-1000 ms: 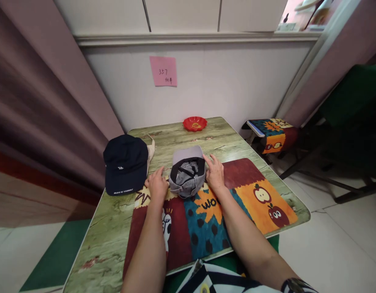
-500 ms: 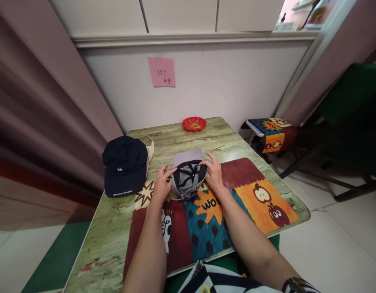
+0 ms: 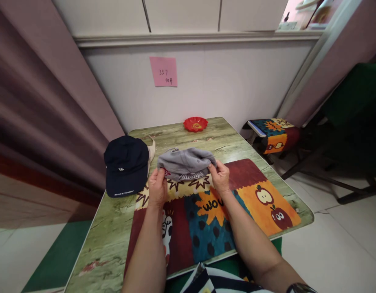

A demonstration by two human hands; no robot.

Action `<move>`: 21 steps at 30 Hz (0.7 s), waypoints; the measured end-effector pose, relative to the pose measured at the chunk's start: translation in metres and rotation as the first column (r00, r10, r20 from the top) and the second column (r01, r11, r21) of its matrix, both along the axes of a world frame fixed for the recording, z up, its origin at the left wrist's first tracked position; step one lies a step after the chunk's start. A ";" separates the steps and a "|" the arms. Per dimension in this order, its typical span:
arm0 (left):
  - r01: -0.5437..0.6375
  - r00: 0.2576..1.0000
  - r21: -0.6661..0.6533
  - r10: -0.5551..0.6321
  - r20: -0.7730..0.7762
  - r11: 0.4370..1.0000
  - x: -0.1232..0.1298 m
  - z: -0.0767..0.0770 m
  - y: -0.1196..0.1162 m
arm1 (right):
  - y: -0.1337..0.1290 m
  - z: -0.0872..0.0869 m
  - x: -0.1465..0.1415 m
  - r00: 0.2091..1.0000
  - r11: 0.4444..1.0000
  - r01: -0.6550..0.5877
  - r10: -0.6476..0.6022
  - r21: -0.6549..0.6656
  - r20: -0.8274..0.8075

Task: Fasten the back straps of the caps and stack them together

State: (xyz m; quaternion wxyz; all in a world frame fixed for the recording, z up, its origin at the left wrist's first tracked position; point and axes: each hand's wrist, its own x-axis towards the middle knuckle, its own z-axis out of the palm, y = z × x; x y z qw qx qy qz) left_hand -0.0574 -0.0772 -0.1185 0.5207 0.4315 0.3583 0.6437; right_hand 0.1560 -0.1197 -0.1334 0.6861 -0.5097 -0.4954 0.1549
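Note:
A grey baseball cap (image 3: 188,160) is held between my two hands, above the far part of the patterned mat (image 3: 212,228). Its crown faces up and white lettering shows along the near side; the brim cannot be made out. My left hand (image 3: 158,185) pinches the cap's left edge near a small red mark. On the other side, my right hand (image 3: 220,175) grips the right edge, thumb on top. To the left of my left hand lies a navy cap (image 3: 126,165) with white lettering on its brim, partly over a beige one (image 3: 151,149).
A red scalloped dish (image 3: 195,124) stands at the back of the wood-patterned table (image 3: 99,240). Behind it is a white wall with a pink note (image 3: 163,72). A stool with a patterned cover (image 3: 278,132) and a dark green chair (image 3: 355,106) are to the right.
The grey cap has been turned over: its inside faced me before, and its outer crown and lettering show now. Both hands have closed more firmly on its edges.

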 end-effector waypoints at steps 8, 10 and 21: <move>0.050 0.990 -0.003 -0.049 0.129 0.999 0.002 0.008 -0.001 | 0.002 0.013 -0.003 0.945 0.987 -0.161 0.161 0.024 -0.286; 0.064 0.986 -0.061 -0.054 0.155 0.996 0.002 0.006 0.001 | 0.008 0.009 -0.004 0.890 0.973 -0.231 0.217 0.016 -0.402; 0.166 0.985 -0.049 -0.164 0.058 0.985 0.000 0.002 -0.003 | 0.015 0.009 -0.005 0.767 0.973 -0.227 0.207 0.044 -0.608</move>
